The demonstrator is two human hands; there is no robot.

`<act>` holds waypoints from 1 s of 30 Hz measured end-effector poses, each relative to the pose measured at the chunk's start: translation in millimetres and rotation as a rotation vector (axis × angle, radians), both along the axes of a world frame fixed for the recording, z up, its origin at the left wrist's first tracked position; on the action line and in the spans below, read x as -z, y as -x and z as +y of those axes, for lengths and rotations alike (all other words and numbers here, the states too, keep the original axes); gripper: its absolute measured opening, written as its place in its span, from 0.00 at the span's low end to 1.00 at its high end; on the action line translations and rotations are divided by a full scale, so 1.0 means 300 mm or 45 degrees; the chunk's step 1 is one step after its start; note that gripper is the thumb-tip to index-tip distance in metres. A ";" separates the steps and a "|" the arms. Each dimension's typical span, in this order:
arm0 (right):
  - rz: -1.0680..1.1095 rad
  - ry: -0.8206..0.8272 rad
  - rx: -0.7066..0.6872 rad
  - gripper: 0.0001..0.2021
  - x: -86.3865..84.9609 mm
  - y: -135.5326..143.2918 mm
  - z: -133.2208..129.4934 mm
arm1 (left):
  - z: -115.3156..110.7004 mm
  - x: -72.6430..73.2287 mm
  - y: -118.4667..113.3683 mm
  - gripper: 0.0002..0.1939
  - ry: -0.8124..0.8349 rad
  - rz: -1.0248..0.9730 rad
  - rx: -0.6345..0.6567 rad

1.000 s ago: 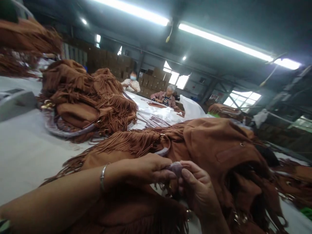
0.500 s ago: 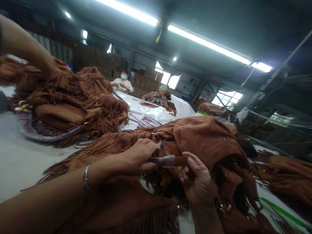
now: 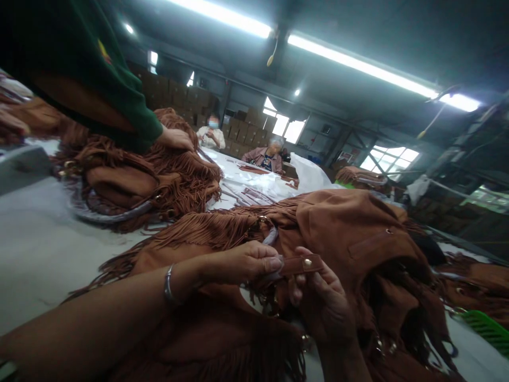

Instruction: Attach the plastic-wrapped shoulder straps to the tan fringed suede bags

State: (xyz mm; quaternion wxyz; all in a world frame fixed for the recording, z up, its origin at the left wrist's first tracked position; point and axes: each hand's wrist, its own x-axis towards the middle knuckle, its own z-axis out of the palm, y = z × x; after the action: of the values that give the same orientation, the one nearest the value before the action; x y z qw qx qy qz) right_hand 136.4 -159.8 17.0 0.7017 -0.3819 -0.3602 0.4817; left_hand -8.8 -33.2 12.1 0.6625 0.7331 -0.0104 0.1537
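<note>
A brown strap with a round gold-coloured stud near its end is stretched between my hands. My left hand, with a silver bangle at the wrist, pinches the strap where clear plastic wrap shows at the fingertips. My right hand grips the studded end between thumb and fingers. Behind and below both hands lies a brown fringed bag with gold-coloured rings. Part of a handle in whitish wrap shows just above my left fingers.
At the left, more fringed bags are piled on the white table. A co-worker's green sleeve reaches over them, the hand on the pile. A green plastic basket is at the right. Two people sit at the far table.
My left hand has slid right along the strap, and the gold-coloured stud now shows. The co-worker's arm has moved right across the pile. The view has shifted slightly.
</note>
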 end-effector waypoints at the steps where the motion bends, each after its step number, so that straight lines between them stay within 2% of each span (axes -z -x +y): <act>1: -0.005 0.019 0.014 0.18 0.008 0.002 0.006 | 0.000 -0.003 0.003 0.25 0.002 0.013 0.013; 6: -0.126 0.023 0.064 0.12 0.029 0.034 0.026 | -0.017 0.009 -0.011 0.23 -0.007 0.039 0.092; 8: -0.192 -0.016 0.052 0.10 0.019 0.044 0.024 | -0.031 0.024 -0.024 0.21 -0.100 0.024 0.042; 9: -0.202 -0.043 0.050 0.09 0.009 0.042 0.021 | -0.040 0.030 -0.028 0.20 -0.212 0.002 -0.073; 13: -0.059 -0.252 0.147 0.09 -0.044 -0.024 -0.002 | -0.083 0.031 -0.021 0.12 -0.891 -0.193 -0.858; 14: -0.020 -0.311 0.184 0.09 -0.055 -0.050 -0.009 | -0.097 0.025 -0.016 0.11 -0.984 -0.220 -0.927; 15: 0.006 -0.362 0.212 0.09 -0.062 -0.074 -0.015 | -0.112 0.020 -0.011 0.11 -1.028 -0.207 -0.894; 18: 0.054 -0.465 0.220 0.10 -0.065 -0.125 -0.024 | -0.163 0.017 -0.023 0.10 -1.094 0.064 -0.466; 20: 0.066 -0.464 0.188 0.11 -0.058 -0.135 -0.021 | -0.193 0.028 -0.057 0.11 -1.192 0.298 -0.234; 25: 0.046 -0.443 0.131 0.09 -0.043 -0.131 -0.016 | -0.250 0.040 -0.189 0.24 -1.347 0.727 -0.040; 28: 0.060 -0.436 0.100 0.10 -0.037 -0.136 -0.017 | -0.260 0.022 -0.238 0.21 -1.406 0.874 0.099; 30: 0.066 -0.432 0.084 0.10 -0.032 -0.141 -0.017 | -0.243 0.010 -0.239 0.16 -1.338 0.870 0.188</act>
State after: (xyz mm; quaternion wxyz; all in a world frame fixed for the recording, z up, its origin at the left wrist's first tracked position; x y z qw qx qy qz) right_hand 178.8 -164.9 26.7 0.7806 -0.2572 -0.4052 0.4004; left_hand 63.0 -106.1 9.3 0.1886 0.9657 0.0772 -0.1609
